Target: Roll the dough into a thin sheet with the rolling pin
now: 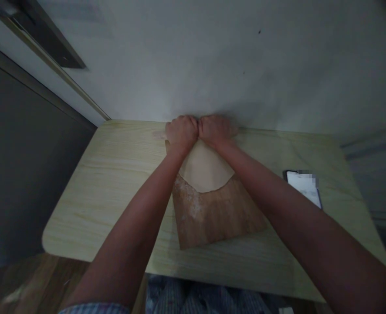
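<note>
A flat, thin sheet of dough [208,168] lies on a brown wooden board [212,218], its near edge rounded. White flour is dusted over the board's left part. My left hand [184,131] and my right hand [215,129] are side by side at the far end of the dough, both closed, with knuckles up. They grip what looks like a rolling pin [159,134]. Only a blurred pale end shows beside my left hand, and the rest is hidden under my hands. The far part of the dough is hidden too.
The board rests on a pale wood table [104,183] with rounded corners. A phone [304,187] with a lit screen lies right of my right forearm. A white wall or door panel [186,56] rises right behind the table, with a metal handle plate [49,39] at upper left.
</note>
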Motion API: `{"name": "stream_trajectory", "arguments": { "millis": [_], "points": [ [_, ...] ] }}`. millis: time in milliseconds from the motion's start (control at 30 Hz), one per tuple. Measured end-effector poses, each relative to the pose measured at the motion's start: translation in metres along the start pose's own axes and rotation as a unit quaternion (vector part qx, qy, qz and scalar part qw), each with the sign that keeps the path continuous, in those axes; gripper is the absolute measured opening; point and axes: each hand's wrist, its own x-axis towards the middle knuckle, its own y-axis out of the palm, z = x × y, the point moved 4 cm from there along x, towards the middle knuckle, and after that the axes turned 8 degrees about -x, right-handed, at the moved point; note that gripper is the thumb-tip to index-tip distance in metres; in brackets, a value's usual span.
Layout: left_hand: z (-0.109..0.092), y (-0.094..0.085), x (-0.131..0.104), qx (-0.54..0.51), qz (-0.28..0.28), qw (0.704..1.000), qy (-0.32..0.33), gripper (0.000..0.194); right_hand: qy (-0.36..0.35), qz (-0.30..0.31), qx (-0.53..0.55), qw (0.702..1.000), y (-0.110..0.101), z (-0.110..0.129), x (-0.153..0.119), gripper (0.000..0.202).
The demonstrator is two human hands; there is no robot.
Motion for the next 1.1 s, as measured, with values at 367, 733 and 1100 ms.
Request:
{"name": "stream_trajectory", "arguments": {
  "millis": [367, 733, 1100],
  "points": [
    [-0.001, -0.008, -0.036, 0.022, -0.044, 0.998, 0.047, 0.047, -0.025, -0.051, 0.018, 0.998, -0.004, 0.007, -0.033, 0.043],
    [-0.001, -0.009, -0.054, 0.014, -0.065, 0.996, 0.061, 0.044, -0.033, -0.068, 0.015, 0.997, -0.005, 0.011, -0.052, 0.04],
    [0.001, -0.01, -0.065, 0.003, -0.059, 0.994, 0.088, 0.042, -0.049, -0.075, -0.001, 0.996, -0.007, 0.014, -0.068, 0.04]
  ]
}}
